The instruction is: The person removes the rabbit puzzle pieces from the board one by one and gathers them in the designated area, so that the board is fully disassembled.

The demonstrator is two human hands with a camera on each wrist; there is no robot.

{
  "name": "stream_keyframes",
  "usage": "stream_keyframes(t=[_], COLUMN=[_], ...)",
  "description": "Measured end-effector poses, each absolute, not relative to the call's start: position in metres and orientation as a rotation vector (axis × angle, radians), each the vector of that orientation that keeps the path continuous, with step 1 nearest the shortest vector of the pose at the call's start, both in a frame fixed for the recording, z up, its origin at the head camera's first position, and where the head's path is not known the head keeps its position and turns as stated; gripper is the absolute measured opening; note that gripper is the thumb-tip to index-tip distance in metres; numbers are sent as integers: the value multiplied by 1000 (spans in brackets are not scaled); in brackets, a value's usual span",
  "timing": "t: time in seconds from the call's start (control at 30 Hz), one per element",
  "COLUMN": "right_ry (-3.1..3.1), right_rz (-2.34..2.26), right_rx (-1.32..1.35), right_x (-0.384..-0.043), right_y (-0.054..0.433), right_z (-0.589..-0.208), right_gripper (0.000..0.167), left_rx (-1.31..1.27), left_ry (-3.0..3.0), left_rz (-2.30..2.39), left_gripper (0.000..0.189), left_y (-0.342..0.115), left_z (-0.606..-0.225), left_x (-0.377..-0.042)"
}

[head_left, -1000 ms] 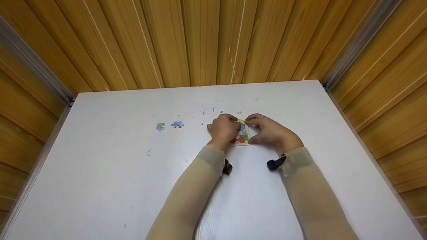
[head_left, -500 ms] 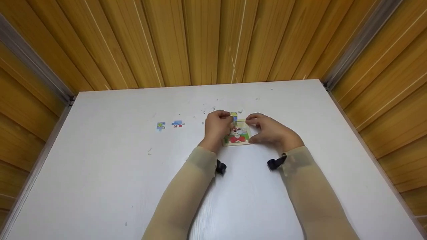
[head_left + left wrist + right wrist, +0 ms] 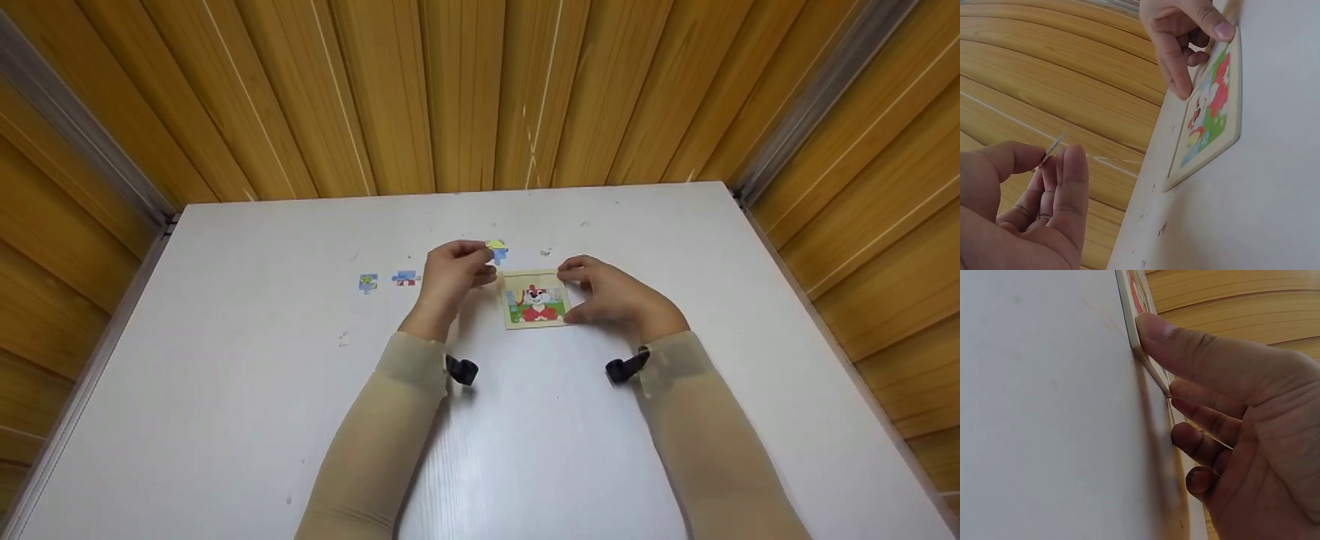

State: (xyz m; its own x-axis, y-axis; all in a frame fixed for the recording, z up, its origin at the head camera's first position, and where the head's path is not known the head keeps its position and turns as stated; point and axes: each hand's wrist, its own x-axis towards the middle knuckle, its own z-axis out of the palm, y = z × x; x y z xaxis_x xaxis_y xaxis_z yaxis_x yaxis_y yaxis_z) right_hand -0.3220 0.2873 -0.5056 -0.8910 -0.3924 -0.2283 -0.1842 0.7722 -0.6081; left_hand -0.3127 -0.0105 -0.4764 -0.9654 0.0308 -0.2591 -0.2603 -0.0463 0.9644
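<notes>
My left hand [image 3: 454, 279] pinches a jigsaw puzzle piece [image 3: 497, 251], yellow and blue, between thumb and fingers, raised at the upper left of the puzzle board. In the left wrist view the piece [image 3: 1054, 147] shows edge-on as a thin sliver. The square wooden puzzle board [image 3: 537, 325] bears a cartoon animal in red on green across its lower part; bare wood shows in its upper part. My right hand [image 3: 621, 297] grips the board's right side, the thumb at the near corner and a finger at the far one. The right wrist view shows this thumb [image 3: 1157, 329] on the frame's corner.
Two loose puzzle pieces lie on the white table [image 3: 225, 375] to the left: a blue one with yellow-green [image 3: 367, 282] and a blue one with red [image 3: 406, 278]. Small dark marks dot the tabletop. Wood-panelled walls [image 3: 450, 97] stand behind and at both sides.
My left hand has moved left off the board, lifting the yellow and blue piece away from it and uncovering the picture. The right hand has stayed at the board's right side.
</notes>
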Motion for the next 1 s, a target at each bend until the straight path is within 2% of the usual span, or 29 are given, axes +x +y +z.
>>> stream_keyframes(t=[0.6, 1.0], right_ry=[2623, 2613], right_rz=[-847, -837], right_rx=[-469, -457], right_x=[-323, -321], right_y=[289, 286], right_z=[-499, -503], right_gripper=[85, 85], left_rx=[-483, -424], left_ry=[2341, 2725], left_rz=[1978, 1581], left_gripper=[21, 16], left_y=[-74, -81], left_z=[-496, -516], left_x=[-325, -326])
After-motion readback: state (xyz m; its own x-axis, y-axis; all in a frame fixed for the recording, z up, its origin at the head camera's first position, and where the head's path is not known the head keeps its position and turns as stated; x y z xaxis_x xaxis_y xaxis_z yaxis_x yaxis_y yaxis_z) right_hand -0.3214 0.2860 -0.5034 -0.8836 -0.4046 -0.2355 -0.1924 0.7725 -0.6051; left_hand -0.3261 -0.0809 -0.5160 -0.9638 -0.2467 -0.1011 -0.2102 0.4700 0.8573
